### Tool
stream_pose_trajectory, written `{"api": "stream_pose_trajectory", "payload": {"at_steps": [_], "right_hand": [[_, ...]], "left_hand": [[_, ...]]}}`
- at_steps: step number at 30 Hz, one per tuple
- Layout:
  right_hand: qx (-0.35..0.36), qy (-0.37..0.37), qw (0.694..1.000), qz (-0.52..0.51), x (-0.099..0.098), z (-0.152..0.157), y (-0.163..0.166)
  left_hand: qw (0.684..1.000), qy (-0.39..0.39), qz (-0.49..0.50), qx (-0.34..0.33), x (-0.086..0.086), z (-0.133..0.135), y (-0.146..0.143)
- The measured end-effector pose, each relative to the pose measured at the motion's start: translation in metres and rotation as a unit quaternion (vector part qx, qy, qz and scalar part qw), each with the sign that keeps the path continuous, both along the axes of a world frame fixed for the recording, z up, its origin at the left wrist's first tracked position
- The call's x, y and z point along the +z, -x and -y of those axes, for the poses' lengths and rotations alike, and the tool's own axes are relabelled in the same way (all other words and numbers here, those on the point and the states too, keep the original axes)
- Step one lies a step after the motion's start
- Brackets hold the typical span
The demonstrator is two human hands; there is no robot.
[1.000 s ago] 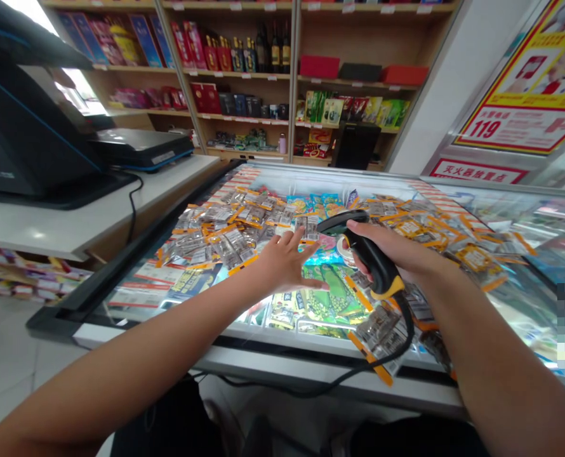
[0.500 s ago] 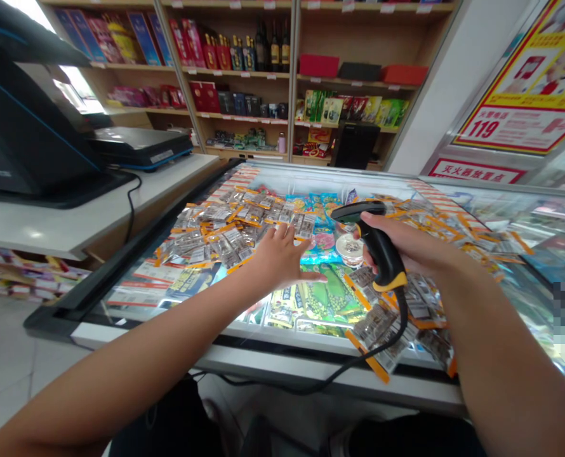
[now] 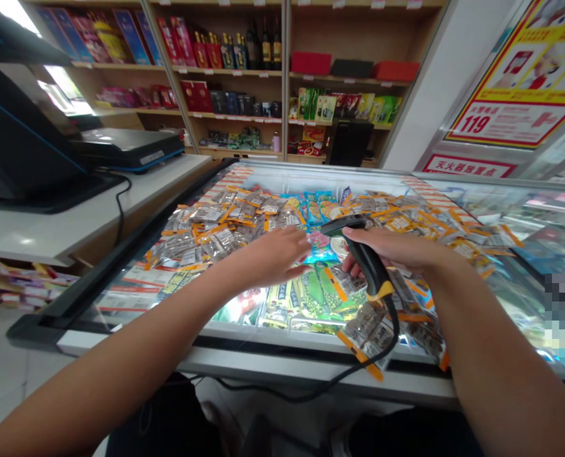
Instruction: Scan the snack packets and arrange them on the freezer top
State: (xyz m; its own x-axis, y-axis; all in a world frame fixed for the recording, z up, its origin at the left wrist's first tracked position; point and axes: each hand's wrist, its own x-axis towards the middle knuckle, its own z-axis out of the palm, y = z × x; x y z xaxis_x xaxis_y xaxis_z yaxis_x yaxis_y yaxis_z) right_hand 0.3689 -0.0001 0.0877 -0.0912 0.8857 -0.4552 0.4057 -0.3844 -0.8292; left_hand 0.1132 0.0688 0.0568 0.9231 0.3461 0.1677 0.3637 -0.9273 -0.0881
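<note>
My right hand (image 3: 399, 246) is wrapped round the grip of a black-and-yellow barcode scanner (image 3: 369, 263), its head pointing left. From the scanner a black cable (image 3: 394, 327) loops down over the freezer's front edge. My left hand (image 3: 277, 254) is stretched out, palm down, beside the scanner head, with nothing visible in it. Left of it lies a pile of clear snack packets (image 3: 220, 244) with orange edges. More such packets (image 3: 401, 219) are spread on the right, and a few loose ones (image 3: 371, 333) lie below the scanner.
The packets lie on the glass top of a chest freezer with a grey front rim (image 3: 311, 368). Green bags (image 3: 318, 292) show under the glass. At left a counter (image 3: 168, 178) carries a scale (image 3: 125, 149). Shelves (image 3: 235, 114) of bottles and boxes stand behind.
My left hand has drawn its spread fingers closer together and turned slightly right. The scanner in my right hand appears a little lower and further left; the whole view has shifted slightly.
</note>
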Motion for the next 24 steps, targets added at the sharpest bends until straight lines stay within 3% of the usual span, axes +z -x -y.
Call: {"api": "stream_pose_trajectory", "payload": {"at_steps": [2, 4, 9, 15, 18, 21, 24], "right_hand": [[0.012, -0.028, 0.999, -0.036, -0.005, -0.004, 0.002], [0.005, -0.061, 0.996, -0.058, -0.006, -0.007, 0.002], [-0.042, -0.085, 0.994, 0.044, 0.004, -0.001, -0.002], [-0.015, -0.095, 0.987, 0.129, 0.01, 0.004, -0.008], [-0.027, -0.129, 0.98, 0.152, 0.005, 0.0, -0.011], [-0.023, -0.18, 0.968, 0.172, 0.001, -0.002, -0.011], [-0.02, -0.191, 0.968, 0.162, 0.001, -0.003, -0.009]], "left_hand": [[0.988, 0.08, 0.017, -0.127, 0.0, 0.011, -0.009], [0.98, 0.101, 0.03, -0.167, -0.004, 0.02, -0.016], [0.987, 0.097, -0.036, -0.127, -0.011, 0.026, -0.013], [0.988, 0.109, -0.074, -0.076, 0.008, 0.034, 0.003], [0.99, 0.084, -0.066, -0.091, 0.011, 0.031, 0.004], [0.987, 0.056, -0.05, -0.139, 0.005, 0.02, 0.002], [0.992, 0.041, -0.05, -0.11, -0.007, 0.006, 0.002]]}}
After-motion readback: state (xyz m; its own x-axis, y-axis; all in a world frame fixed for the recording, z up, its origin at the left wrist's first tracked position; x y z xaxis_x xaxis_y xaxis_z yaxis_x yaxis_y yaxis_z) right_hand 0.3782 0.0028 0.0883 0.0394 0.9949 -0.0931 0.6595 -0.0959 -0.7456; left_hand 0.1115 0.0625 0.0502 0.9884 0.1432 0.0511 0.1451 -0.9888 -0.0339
